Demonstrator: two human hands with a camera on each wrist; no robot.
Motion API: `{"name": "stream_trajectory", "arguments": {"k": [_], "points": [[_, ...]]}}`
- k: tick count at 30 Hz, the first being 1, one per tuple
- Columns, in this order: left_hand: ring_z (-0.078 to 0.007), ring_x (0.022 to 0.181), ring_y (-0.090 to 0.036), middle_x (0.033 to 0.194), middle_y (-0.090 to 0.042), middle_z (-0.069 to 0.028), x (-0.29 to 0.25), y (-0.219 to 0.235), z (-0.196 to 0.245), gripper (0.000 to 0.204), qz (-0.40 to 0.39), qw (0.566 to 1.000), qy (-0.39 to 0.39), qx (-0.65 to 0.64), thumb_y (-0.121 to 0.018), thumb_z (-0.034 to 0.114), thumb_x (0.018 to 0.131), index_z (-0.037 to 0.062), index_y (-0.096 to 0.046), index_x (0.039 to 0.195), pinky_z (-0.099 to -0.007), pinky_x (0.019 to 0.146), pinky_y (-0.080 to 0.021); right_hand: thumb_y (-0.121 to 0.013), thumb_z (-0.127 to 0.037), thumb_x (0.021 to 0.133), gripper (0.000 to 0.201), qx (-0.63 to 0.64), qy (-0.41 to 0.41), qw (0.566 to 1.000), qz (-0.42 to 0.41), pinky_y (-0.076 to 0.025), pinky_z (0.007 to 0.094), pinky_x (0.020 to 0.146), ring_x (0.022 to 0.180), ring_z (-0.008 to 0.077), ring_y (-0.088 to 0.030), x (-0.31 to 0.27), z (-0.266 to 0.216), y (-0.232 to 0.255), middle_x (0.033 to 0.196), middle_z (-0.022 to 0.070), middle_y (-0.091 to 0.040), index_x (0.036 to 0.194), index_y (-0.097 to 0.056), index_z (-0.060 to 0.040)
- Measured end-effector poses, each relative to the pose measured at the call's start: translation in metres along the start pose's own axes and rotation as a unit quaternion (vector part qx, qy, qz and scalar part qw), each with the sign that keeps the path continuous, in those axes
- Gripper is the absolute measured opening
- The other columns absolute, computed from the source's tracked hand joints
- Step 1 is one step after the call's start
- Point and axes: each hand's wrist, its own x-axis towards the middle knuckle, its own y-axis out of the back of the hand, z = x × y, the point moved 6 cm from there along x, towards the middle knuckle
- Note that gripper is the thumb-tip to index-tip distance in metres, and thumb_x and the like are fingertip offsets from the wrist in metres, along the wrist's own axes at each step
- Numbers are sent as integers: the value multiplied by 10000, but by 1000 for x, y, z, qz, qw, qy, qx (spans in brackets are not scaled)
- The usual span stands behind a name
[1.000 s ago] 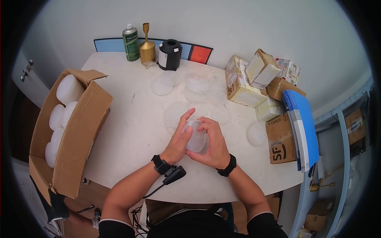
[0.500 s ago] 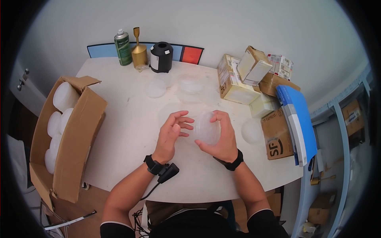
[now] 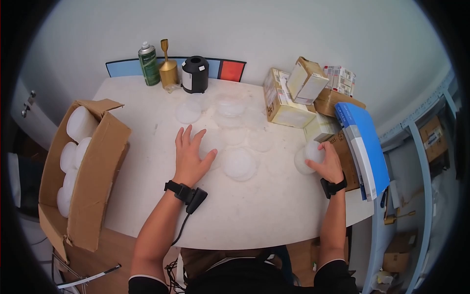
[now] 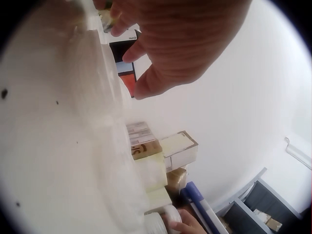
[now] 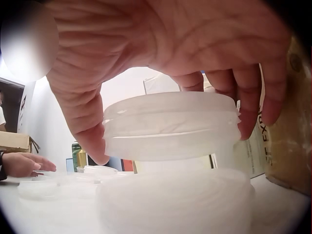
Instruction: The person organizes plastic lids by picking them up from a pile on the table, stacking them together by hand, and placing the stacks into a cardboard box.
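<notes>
My right hand (image 3: 329, 164) pinches a shallow, round, translucent white plastic piece with a ridged side (image 5: 170, 124) between thumb and fingers. It is held right over a second translucent plastic container (image 5: 175, 202), at the table's right side. On the left, my left hand (image 3: 191, 159) hovers over the table with spread fingers and nothing in them. A round translucent container (image 3: 239, 163) stands at the middle of the table, right of the left hand. Behind it lie several faint, clear round pieces, among them a white disc (image 3: 188, 111) and a low stack (image 3: 231, 105).
An open cardboard box (image 3: 100, 183) of white round containers stands at the left. Stacked cartons (image 3: 291, 110) and a blue binder (image 3: 364, 142) border the right side. Along the back are a green spray can (image 3: 149, 63), a gold candlestick (image 3: 168, 71) and a black canister (image 3: 195, 74).
Both hands held a round translucent container together; the left let go and moved left. My right hand has moved to the table's right side. A container now stands at the middle.
</notes>
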Motion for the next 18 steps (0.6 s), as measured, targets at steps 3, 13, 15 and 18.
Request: {"name": "stream_trajectory", "arguments": {"k": [3,13,15,18], "points": [[-475,1491,-210,1559,-375,-281,-1,-6,-7,667,-26,1000,11,12,-793,311,824,66,-561,1399,-516,1183,-314,-878,-303,681,608,-11,-12,999,-36,-484,434,919,1052,387,-588,-2,3,-4,1097,216,-593,1070,-506,-20],[-463,1408,-349,1450,-493,-255,2,-7,-10,677,-35,999,-7,13,-838,306,762,25,-569,1315,-509,1164,-333,-878,-324,685,619,-17,-18,998,-66,-491,441,924,1075,394,-603,-9,1,-10,1132,200,-589,1100,-510,-50],[-454,1391,-368,1414,-513,-238,3,-6,-8,665,-36,999,-9,10,-837,304,756,27,-564,1296,-497,1157,-341,-876,-325,689,619,-23,-17,997,-67,-492,443,924,1076,397,-603,-9,1,-12,1140,197,-585,1104,-508,-51],[-440,1356,-400,1356,-541,-209,3,-4,-5,648,-37,999,-10,8,-837,299,746,31,-556,1264,-486,1133,-359,-876,-329,692,624,-28,-17,997,-69,-493,447,922,1072,403,-603,-10,2,-16,1140,195,-580,1110,-507,-51]]}}
